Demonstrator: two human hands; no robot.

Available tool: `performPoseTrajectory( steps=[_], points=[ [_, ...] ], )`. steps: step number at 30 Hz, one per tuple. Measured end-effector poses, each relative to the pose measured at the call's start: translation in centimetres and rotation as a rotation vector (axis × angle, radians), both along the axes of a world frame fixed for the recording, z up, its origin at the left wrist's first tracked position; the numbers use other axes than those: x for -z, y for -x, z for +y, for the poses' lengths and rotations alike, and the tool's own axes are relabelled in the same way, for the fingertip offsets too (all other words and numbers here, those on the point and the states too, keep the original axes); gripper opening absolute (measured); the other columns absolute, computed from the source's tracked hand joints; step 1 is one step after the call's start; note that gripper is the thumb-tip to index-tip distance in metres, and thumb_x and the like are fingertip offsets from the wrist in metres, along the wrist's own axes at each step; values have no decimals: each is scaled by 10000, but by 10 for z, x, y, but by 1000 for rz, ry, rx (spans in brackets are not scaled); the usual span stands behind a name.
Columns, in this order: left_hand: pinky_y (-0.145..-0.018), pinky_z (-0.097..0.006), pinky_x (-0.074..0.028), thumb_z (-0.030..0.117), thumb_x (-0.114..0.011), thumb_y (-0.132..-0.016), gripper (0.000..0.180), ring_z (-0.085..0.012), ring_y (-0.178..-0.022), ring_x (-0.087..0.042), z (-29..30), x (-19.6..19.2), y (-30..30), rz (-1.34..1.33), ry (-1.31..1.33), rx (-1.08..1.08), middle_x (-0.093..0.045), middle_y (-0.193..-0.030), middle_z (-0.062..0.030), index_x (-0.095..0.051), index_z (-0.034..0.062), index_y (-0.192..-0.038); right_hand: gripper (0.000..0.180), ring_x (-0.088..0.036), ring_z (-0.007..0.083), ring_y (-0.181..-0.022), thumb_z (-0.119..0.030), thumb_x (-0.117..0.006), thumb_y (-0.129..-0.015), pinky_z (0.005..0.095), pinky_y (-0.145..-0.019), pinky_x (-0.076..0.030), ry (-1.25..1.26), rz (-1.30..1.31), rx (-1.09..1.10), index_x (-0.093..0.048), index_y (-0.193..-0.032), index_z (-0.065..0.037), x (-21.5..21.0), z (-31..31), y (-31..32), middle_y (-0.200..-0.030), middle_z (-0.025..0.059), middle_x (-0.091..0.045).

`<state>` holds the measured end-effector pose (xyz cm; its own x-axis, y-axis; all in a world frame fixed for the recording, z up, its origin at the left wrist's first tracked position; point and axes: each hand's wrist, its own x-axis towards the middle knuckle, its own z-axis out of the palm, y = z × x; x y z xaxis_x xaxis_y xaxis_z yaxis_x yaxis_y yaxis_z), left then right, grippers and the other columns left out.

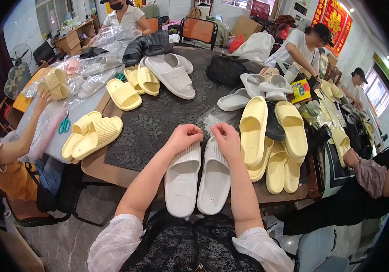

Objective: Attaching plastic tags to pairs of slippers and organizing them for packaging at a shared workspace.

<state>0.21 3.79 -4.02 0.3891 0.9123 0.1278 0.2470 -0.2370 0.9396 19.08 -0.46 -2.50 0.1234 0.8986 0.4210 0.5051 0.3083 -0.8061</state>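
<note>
A pair of pale grey slide sandals lies side by side in front of me, heels toward my body: the left slide and the right slide. Over the left one's toe end is my left hand, its fingers curled and pinched together. My right hand is likewise pinched above the toe of the other slide. What the fingertips hold, if anything, is too small to make out. Just beyond the hands lies crumpled clear plastic. Yellow slides are stacked close to my right forearm.
More yellow slides and a large grey slide sit left and ahead on the dark table mat. A black cloth item lies farther back. Co-workers sit around; one hand touches yellow slides at left, near teal scissors.
</note>
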Motion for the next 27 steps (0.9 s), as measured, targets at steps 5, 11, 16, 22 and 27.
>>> performPoseTrajectory(
  steps=[5, 11, 16, 22, 27],
  points=[
    [-757, -227, -479, 151, -682, -876, 201, -74, -807, -608, -2, -2, 4, -311, 214, 19, -677, -871, -8, -691, 22, -1030, 149, -574, 140, -695, -159, -696, -858, 277, -659, -462, 113, 86, -5, -683, -903, -18, 4, -1, -1, -766, 68, -651],
    [-730, -223, -476, 156, -699, -861, 187, -64, -786, -602, -3, -2, 7, -301, 234, -7, -686, -863, -13, -710, 20, -989, 116, -543, 110, -676, -135, -733, -812, 253, -651, -449, -36, -77, -78, -726, -886, -46, -2, -5, 4, -771, 24, -661],
    [-597, -213, -456, 171, -699, -854, 167, -49, -718, -592, -2, 1, 4, -244, 147, 54, -693, -818, 2, -732, 39, -951, 137, -604, 179, -712, -168, -714, -805, 318, -694, -483, -24, -55, -97, -721, -895, -64, 0, -4, 5, -762, 64, -671],
    [-529, -180, -405, 199, -705, -845, 159, -18, -643, -554, -4, 2, 0, -338, 191, -11, -677, -791, 41, -732, 64, -924, 137, -619, 155, -706, -156, -694, -825, 286, -663, -487, 10, 65, -129, -705, -898, -40, 0, -2, 8, -764, 67, -668],
    [-541, -198, -402, 200, -704, -843, 174, -20, -613, -515, -4, 4, 0, -294, 188, 14, -640, -752, 52, -730, 50, -928, 147, -614, 160, -693, -155, -680, -837, 288, -657, -487, -7, 17, -140, -686, -901, -22, -3, -6, 9, -769, 74, -661]
  ],
)
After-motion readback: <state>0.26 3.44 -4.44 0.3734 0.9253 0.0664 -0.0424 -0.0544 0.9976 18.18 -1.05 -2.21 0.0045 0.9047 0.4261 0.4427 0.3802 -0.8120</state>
